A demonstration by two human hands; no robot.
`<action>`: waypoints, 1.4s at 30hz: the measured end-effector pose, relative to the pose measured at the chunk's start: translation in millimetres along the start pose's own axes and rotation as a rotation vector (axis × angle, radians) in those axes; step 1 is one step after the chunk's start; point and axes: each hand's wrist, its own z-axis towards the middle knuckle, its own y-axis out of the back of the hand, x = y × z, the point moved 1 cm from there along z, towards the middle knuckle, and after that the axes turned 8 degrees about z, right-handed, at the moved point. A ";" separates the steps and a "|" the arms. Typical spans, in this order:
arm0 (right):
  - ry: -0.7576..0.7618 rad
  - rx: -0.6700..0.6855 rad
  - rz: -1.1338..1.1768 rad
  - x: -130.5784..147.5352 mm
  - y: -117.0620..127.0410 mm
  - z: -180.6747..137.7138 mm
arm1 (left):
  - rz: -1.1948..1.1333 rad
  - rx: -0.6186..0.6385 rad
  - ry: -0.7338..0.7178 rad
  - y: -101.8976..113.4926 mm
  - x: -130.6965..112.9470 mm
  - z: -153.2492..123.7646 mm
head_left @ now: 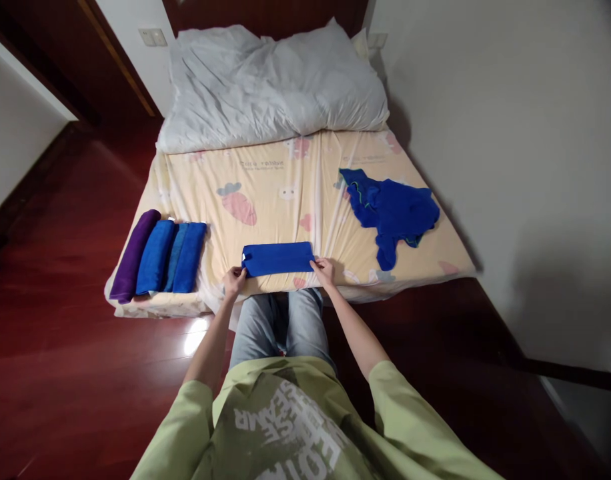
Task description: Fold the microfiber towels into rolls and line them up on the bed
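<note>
A blue towel (278,259), folded into a long flat strip, lies across the front of the bed. My left hand (234,280) pinches its near left corner, close to a small white tag. At the near right corner, the fingers of my right hand (324,271) are closed on the cloth. To the left, a rolled purple towel (135,257) and several folded blue towels (189,257) lie side by side. A crumpled blue cloth (400,207) with green edging is spread loosely on the right side of the bed.
The bed (195,193) has a pale yellow sheet printed with carrots and rabbits. White bedding (275,87) is heaped at the headboard. A white wall (485,133) stands to the right; dark red flooring (60,347) surrounds the bed's left and front.
</note>
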 end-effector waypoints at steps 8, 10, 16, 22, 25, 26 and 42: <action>0.127 -0.022 -0.285 16.9 -10.1 -15.3 | -0.010 -0.259 -0.174 -8.3 -4.4 -7.0; 0.153 -0.025 -0.350 21.0 -11.5 -16.7 | 0.031 -0.287 -0.242 -10.6 -8.2 -12.1; 0.357 0.061 -0.537 35.4 -12.4 -21.8 | 0.051 -0.219 -0.408 -14.4 -16.8 -20.4; 0.458 0.217 -0.601 32.0 -13.1 -26.9 | 0.068 -0.141 -0.421 -11.4 -11.4 -18.7; 0.447 0.217 -0.533 24.9 -9.9 -24.8 | 0.066 -0.097 -0.425 -9.6 -7.8 -15.6; 0.446 0.224 -0.502 23.5 -8.8 -23.9 | 0.059 -0.082 -0.421 -8.8 -7.0 -14.2; 0.441 0.404 -0.324 22.4 13.6 -20.1 | -0.006 0.118 -0.427 6.0 1.3 -9.1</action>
